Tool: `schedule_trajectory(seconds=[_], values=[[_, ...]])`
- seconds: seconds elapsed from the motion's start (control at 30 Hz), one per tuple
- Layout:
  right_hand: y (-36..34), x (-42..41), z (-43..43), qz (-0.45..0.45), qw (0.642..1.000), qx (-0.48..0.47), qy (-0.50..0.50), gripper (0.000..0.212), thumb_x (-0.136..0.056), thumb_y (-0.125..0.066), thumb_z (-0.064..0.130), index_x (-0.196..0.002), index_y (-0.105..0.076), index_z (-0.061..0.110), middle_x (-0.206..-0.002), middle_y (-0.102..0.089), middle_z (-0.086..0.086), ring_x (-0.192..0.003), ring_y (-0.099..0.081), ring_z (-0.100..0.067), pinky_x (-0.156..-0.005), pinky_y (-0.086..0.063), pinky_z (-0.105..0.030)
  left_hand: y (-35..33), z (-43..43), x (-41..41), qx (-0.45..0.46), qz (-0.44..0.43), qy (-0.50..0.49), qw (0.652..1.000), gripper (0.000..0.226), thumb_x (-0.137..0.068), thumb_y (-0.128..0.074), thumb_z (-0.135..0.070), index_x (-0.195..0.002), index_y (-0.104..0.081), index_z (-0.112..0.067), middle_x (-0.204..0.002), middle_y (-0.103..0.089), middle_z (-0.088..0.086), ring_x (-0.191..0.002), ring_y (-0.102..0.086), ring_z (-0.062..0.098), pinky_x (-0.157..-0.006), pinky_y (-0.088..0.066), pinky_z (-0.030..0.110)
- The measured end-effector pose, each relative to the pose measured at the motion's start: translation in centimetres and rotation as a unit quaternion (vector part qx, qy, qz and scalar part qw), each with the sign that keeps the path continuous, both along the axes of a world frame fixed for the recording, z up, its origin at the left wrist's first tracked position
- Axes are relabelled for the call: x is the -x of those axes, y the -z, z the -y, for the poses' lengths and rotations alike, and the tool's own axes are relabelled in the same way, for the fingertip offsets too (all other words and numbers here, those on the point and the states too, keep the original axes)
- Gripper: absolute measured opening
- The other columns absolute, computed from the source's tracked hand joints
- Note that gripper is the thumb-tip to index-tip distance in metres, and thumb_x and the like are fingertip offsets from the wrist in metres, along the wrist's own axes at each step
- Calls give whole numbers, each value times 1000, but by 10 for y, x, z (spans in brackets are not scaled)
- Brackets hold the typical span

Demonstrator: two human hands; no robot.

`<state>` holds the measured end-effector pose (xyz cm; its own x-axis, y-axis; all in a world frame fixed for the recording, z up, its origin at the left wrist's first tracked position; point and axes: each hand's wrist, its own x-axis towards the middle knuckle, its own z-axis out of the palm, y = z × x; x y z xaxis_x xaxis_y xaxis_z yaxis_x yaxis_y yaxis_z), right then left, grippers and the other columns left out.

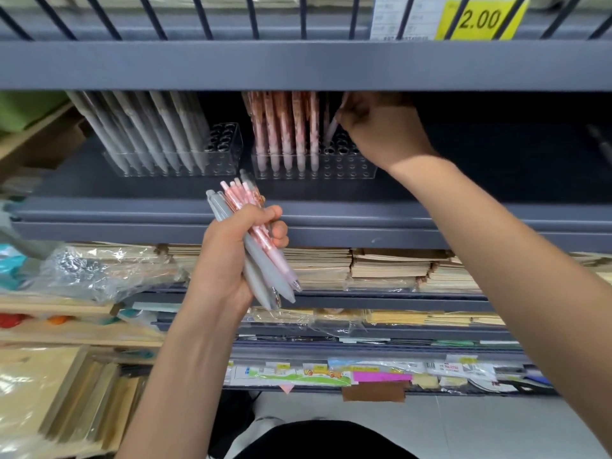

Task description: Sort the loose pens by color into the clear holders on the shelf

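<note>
My left hand (238, 246) grips a bundle of loose pens (258, 246), grey ones and pink patterned ones, in front of the shelf edge. On the shelf stand two clear holders. The left holder (225, 150) is filled with grey pens (149, 130), with empty holes at its right end. The right holder (347, 167) has pink pens (284, 127) in its left part. My right hand (381, 130) reaches under the upper shelf and pinches one pen (331, 130), whose tip is at a hole of the right holder beside the pink pens.
The upper shelf's front rail (298, 64) hangs low over the holders and bears a yellow price tag (480, 18). Below are stacks of notebooks (381, 266), plastic wrapping (99, 270) at left, and lower shelves with stationery.
</note>
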<state>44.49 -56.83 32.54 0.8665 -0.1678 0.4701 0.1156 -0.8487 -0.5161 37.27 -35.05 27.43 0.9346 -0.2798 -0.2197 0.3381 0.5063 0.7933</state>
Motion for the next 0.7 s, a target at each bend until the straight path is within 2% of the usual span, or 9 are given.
schedule_trajectory(seconds=[0.07,0.13,0.33,0.4,0.47,0.53,0.7], values=[[-1,-5,-1,-33,998,58,-10,15,-93,-53,24,-100,-61,14,-102,-65,-6,-99,-59,-26,-88,-46,-32,0,-2,-2,1,8,-2,1000,33,-73,-66,-9,-101,-48,-5,-63,-52,5,-51,-50,13,-48,-45,21],[-4,-7,-4,-56,994,89,-12,22,-95,-52,26,-110,-59,12,-114,-62,-14,-107,-57,-33,-91,-46,-36,1,-2,-4,6,10,-10,1000,34,-73,-66,-8,-101,-47,-4,-65,-53,5,-52,-50,12,-49,-45,21],[-10,-11,-7,-132,980,151,0,33,-102,-41,33,-126,-46,10,-114,-56,-18,-105,-56,-38,-77,-36,-33,3,-3,-7,-1,12,0,1000,18,-75,-64,-6,-90,-54,-4,-64,-53,6,-53,-50,13,-50,-45,20],[-13,-11,-7,-156,976,149,4,40,-102,-38,36,-134,-40,12,-127,-54,-17,-112,-54,-39,-81,-38,-35,3,-3,-8,-3,10,8,1000,16,-75,-64,-6,-89,-55,-3,-64,-53,6,-53,-50,13,-49,-45,20],[-15,-11,-9,-169,974,149,6,44,-102,-36,37,-140,-35,14,-140,-48,-16,-122,-49,-41,-92,-39,-38,2,-2,-9,-6,8,18,1000,17,-76,-64,-6,-89,-55,-2,-65,-52,7,-53,-50,13,-49,-45,21],[-16,-11,-10,-174,973,154,5,43,-102,-36,35,-140,-36,14,-141,-47,-17,-124,-48,-41,-94,-38,-38,2,0,-10,-10,12,26,1000,13,-77,-64,-5,-87,-57,0,-65,-52,7,-53,-51,14,-50,-46,21],[-16,-10,-11,-173,975,140,0,39,-102,-40,35,-134,-43,12,-132,-52,-17,-118,-52,-37,-84,-34,-31,1,2,-9,-25,25,52,998,20,-72,-65,-7,-89,-56,0,-63,-52,8,-51,-51,16,-50,-46,23]])
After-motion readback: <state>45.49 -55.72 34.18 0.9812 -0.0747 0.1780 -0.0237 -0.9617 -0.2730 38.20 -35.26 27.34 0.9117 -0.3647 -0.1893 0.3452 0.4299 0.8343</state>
